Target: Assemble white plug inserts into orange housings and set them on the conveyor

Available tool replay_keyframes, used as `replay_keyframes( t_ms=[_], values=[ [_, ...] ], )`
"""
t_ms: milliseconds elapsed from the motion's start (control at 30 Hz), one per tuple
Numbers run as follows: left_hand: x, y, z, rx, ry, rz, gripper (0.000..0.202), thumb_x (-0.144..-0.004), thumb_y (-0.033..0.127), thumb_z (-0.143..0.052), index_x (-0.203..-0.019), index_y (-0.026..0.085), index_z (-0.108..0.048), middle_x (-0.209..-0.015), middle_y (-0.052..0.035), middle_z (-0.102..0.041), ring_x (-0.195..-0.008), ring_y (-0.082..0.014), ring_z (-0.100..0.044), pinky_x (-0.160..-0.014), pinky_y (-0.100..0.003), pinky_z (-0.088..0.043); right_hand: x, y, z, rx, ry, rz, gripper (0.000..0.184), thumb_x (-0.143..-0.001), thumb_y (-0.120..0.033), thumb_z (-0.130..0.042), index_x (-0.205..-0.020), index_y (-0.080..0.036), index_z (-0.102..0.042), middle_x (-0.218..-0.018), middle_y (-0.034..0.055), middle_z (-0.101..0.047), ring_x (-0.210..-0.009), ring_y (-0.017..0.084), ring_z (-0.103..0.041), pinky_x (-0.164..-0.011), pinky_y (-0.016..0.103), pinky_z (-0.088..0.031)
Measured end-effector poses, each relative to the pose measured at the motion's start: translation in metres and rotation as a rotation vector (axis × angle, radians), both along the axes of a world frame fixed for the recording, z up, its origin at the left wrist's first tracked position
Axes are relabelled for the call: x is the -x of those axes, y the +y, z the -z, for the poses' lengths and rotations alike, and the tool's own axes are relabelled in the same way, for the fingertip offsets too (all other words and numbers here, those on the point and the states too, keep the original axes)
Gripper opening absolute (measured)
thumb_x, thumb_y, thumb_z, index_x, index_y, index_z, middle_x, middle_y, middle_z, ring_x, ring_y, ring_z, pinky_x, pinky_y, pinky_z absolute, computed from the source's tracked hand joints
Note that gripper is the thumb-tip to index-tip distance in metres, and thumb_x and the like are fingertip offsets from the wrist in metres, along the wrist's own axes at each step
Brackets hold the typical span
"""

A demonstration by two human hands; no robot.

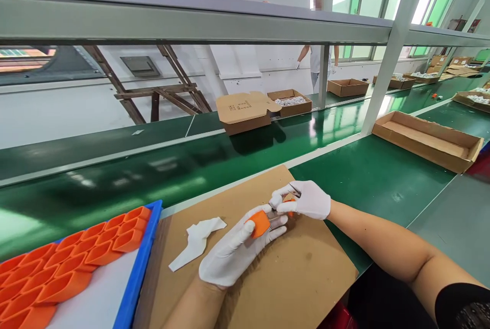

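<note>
While the left hand [233, 255] pinches a small orange piece [261, 223] between thumb and fingers just above the cardboard sheet [306, 267] on the green tabletop [375, 170], the right hand [306, 200] is closed round a thin metal tool [294, 189] at the piece's edge. This looks like a trimming or picking step. The next move calls for a steady pinch and a small, exact stroke, since the two gloved hands touch. Whether the tool is scissors or tweezers I cannot tell, because its tip is hidden behind the fingers. A white scrap [197, 239] lies near the left hand; the blue tray [141, 257] of orange mouldings [76, 262] is cut off at the frame's edge.
</note>
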State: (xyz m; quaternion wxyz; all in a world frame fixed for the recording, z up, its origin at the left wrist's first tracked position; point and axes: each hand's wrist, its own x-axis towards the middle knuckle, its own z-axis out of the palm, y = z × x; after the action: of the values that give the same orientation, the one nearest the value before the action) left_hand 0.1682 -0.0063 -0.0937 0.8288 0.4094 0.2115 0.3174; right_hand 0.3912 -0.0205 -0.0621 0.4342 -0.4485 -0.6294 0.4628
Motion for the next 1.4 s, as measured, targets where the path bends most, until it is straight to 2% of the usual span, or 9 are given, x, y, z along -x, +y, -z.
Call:
replay_keyframes(
  t_ms=[233,500,633,800,900,1067,1200,1267,1400],
  values=[
    [-0.01,-0.004,-0.009,-0.15,0.225,-0.091,0.048,-0.075,0.054,-0.081,-0.11,0.023,-0.072,-0.127,-0.0101,-0.067,-0.128,-0.0376,-0.055,-0.116,-0.057,-0.038,0.002,0.003,-0.001,-0.174,-0.447,-0.038,0.012,-0.087,-0.022,-0.065,-0.088,-0.029,-0.074,-0.083,-0.0044,-0.07,-0.088,0.017,-0.062,-0.083,0.028,-0.046],
    [-0.008,-0.003,-0.008,-0.104,0.17,-0.118,0.05,-0.074,0.054,-0.082,-0.112,0.022,-0.073,-0.118,-0.0108,-0.07,-0.122,-0.0363,-0.06,-0.112,-0.056,-0.044,0.005,0.003,0.003,0.115,0.035,-0.053,0.021,-0.076,-0.033,-0.072,-0.091,-0.02,-0.073,-0.105,0.0015,-0.074,-0.098,0.02,-0.066,-0.096,0.035,-0.05],
    [-0.008,-0.004,-0.01,-0.087,0.18,-0.111,0.049,-0.073,0.052,-0.083,-0.111,0.022,-0.072,-0.117,-0.011,-0.071,-0.117,-0.0344,-0.064,-0.11,-0.056,-0.046,0.002,0.003,0.002,0.079,0.077,0.018,0.023,-0.077,-0.038,-0.072,-0.09,-0.019,-0.072,-0.106,0.004,-0.074,-0.099,0.021,-0.067,-0.098,0.037,-0.05],
    [-0.018,-0.006,-0.009,-0.255,0.378,-0.345,0.057,-0.072,0.047,-0.084,-0.119,0.02,-0.067,-0.119,-0.0116,-0.07,-0.104,-0.0312,-0.069,-0.106,-0.055,-0.047,-0.004,0.0,-0.003,-0.031,-0.042,0.152,0.018,-0.083,-0.035,-0.065,-0.093,-0.022,-0.074,-0.108,0.0019,-0.074,-0.106,0.02,-0.066,-0.101,0.036,-0.048],
    [-0.023,-0.006,-0.004,-0.364,0.479,-0.512,0.059,-0.069,0.038,-0.086,-0.122,0.021,-0.065,-0.119,-0.0111,-0.071,-0.115,-0.0316,-0.066,-0.11,-0.051,-0.044,-0.005,-0.002,-0.004,0.011,-0.05,0.147,0.017,-0.084,-0.034,-0.065,-0.093,-0.022,-0.074,-0.105,0.0005,-0.073,-0.103,0.02,-0.066,-0.101,0.036,-0.048],
    [-0.027,-0.012,-0.004,-0.409,0.433,-0.654,0.058,-0.065,0.029,-0.087,-0.116,0.021,-0.059,-0.112,-0.0107,-0.072,-0.116,-0.0308,-0.065,-0.106,-0.05,-0.047,0.0,-0.01,-0.003,0.04,0.013,0.22,0.04,-0.075,-0.032,-0.076,-0.113,-0.023,-0.071,-0.1,0.0026,-0.075,-0.103,0.023,-0.068,-0.103,0.044,-0.051],
    [-0.027,-0.02,-0.015,-0.505,0.456,-0.771,0.044,-0.066,0.028,-0.087,-0.101,0.02,-0.061,-0.108,-0.0089,-0.072,-0.111,-0.0287,-0.067,-0.107,-0.05,-0.047,0.004,-0.02,-0.011,-0.25,-0.153,0.251,0.01,-0.085,-0.025,-0.068,-0.092,-0.027,-0.074,-0.097,0.0014,-0.072,-0.092,0.02,-0.066,-0.091,0.039,-0.055],
    [-0.026,-0.023,-0.017,-0.557,0.471,-0.797,0.039,-0.068,0.028,-0.085,-0.1,0.02,-0.064,-0.109,-0.0089,-0.073,-0.11,-0.0279,-0.068,-0.106,-0.049,-0.049,0.005,-0.024,-0.019,-0.382,-0.173,0.228,0.012,-0.092,-0.027,-0.062,-0.088,-0.028,-0.073,-0.091,0.0021,-0.068,-0.082,0.019,-0.061,-0.078,0.035,-0.054],
    [-0.024,-0.025,-0.013,-0.689,0.559,-0.803,0.033,-0.074,0.029,-0.081,-0.103,0.021,-0.069,-0.111,-0.0071,-0.075,-0.104,-0.0255,-0.069,-0.102,-0.049,-0.052,0.01,-0.028,-0.04,-0.217,-0.069,0.064,0.033,-0.099,-0.039,-0.058,-0.071,-0.022,-0.06,-0.076,0.0037,-0.054,-0.067,0.016,-0.048,-0.058,0.031,-0.043]
  ],
)
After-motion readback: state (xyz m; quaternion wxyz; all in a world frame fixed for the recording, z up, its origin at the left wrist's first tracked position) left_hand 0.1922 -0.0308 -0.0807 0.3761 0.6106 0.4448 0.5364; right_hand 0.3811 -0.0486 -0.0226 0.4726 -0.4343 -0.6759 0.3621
